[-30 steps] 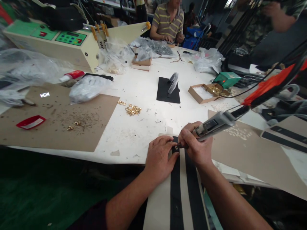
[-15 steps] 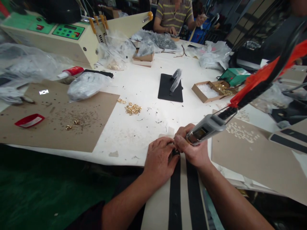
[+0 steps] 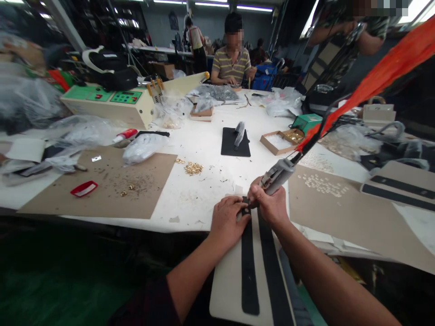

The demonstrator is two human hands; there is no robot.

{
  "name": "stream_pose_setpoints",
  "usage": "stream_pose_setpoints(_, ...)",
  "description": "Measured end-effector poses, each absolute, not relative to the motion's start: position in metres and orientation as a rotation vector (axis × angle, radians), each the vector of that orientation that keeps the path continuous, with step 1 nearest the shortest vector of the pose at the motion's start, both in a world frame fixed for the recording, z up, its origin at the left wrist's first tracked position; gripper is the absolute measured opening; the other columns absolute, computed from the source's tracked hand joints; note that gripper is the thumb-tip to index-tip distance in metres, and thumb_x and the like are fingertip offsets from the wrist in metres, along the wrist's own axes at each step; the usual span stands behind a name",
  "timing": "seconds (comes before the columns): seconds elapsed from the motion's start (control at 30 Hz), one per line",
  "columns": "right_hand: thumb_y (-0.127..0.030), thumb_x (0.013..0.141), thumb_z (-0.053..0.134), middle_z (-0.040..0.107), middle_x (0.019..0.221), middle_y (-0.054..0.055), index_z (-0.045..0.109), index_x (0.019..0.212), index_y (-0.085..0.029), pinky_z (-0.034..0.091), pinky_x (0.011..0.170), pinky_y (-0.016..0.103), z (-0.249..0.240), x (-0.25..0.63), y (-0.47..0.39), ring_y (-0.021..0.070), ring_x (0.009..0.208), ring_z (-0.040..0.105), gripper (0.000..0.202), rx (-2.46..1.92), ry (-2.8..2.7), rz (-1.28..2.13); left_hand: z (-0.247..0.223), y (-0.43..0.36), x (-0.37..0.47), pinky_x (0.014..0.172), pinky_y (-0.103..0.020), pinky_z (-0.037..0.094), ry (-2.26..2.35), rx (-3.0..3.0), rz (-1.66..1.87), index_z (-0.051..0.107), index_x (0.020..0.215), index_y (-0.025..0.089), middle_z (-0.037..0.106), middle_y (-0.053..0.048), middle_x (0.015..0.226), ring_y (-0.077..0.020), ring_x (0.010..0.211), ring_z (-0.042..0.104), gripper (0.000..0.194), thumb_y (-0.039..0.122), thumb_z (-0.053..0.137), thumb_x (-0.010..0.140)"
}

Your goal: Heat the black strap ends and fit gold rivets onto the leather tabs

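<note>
A beige panel (image 3: 226, 290) with two black straps lies at the table's front edge and reaches down toward the lap. My right hand (image 3: 270, 201) is wrapped round a grey electric screwdriver (image 3: 278, 175), whose lower end points at the upper end of the left black strap (image 3: 249, 271). Beside that tip, my left hand (image 3: 229, 219) presses on the strap end with its fingers bent together. A red wrap runs along the tool's cord. The screwdriver's very tip is partly hidden by the fingers.
Gold hardware (image 3: 194, 169) lies in a pile on the white table (image 3: 210, 194). Farther off are a black piece (image 3: 231, 142), an open cardboard box (image 3: 272, 147) and a beige machine (image 3: 118, 111). Brown sheets (image 3: 163, 181) lie left and right. A person (image 3: 231, 63) sits across.
The view has tilted up, so more of the room shows. The screwdriver stands at a slightly different angle; both hands stay at the strap end.
</note>
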State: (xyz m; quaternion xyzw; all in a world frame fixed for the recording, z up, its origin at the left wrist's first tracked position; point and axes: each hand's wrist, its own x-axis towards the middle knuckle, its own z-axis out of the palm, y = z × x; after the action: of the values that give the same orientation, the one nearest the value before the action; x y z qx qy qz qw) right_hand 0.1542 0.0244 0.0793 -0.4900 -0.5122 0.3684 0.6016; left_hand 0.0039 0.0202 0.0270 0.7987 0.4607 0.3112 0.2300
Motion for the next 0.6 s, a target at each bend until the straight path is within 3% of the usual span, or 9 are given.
stream_pose_setpoints(0.17, -0.065, 0.085, 0.074, 0.06, 0.062, 0.001, 0.063, 0.082, -0.02, 0.047, 0.047, 0.028, 0.094, 0.195, -0.019, 0.017, 0.053, 0.056, 0.047, -1.256, -0.962, 0.602, 0.027, 0.019, 0.006, 0.108, -0.047, 0.047, 1.265, 2.211, 0.87, 0.076, 0.11, 0.026, 0.072, -0.003, 0.128, -0.0265, 0.125, 0.061, 0.025, 0.027, 0.08, 0.086)
stream_pose_setpoints(0.33, -0.066, 0.08, 0.077, 0.067, 0.071, 0.005, 0.068, 0.099, -0.015, 0.05, 0.054, 0.03, 0.08, 0.243, -0.084, 0.0203, 0.061, 0.062, 0.056, -1.71, -0.946, 0.595, 0.025, 0.022, 0.004, 0.112, -0.048, 0.048, 1.159, 2.251, 0.855, 0.076, 0.113, 0.022, 0.072, -0.007, 0.13, -0.027, 0.126, 0.061, 0.024, 0.028, 0.075, 0.09)
stream_pose_setpoints(0.5, -0.065, 0.082, 0.069, 0.072, 0.084, 0.009, 0.068, 0.107, -0.014, 0.054, 0.071, 0.039, 0.044, 0.263, -0.119, 0.027, 0.077, 0.067, 0.056, -1.963, -0.902, 0.611, 0.03, 0.017, -0.028, 0.117, -0.042, 0.046, 1.026, 2.352, 0.824, 0.072, 0.123, 0.013, 0.068, -0.01, 0.137, -0.0234, 0.132, 0.06, 0.033, 0.01, 0.051, 0.097)
stream_pose_setpoints(0.6, -0.065, 0.082, 0.066, 0.073, 0.094, 0.012, 0.068, 0.107, -0.015, 0.051, 0.083, 0.044, 0.033, 0.268, -0.121, 0.0323, 0.091, 0.068, 0.056, -2.02, -0.936, 0.522, 0.037, 0.004, -0.061, 0.118, -0.042, 0.047, 0.905, 2.462, 0.73, 0.069, 0.129, 0.019, 0.067, -0.006, 0.141, -0.0208, 0.133, 0.06, 0.051, -0.002, 0.043, 0.09)
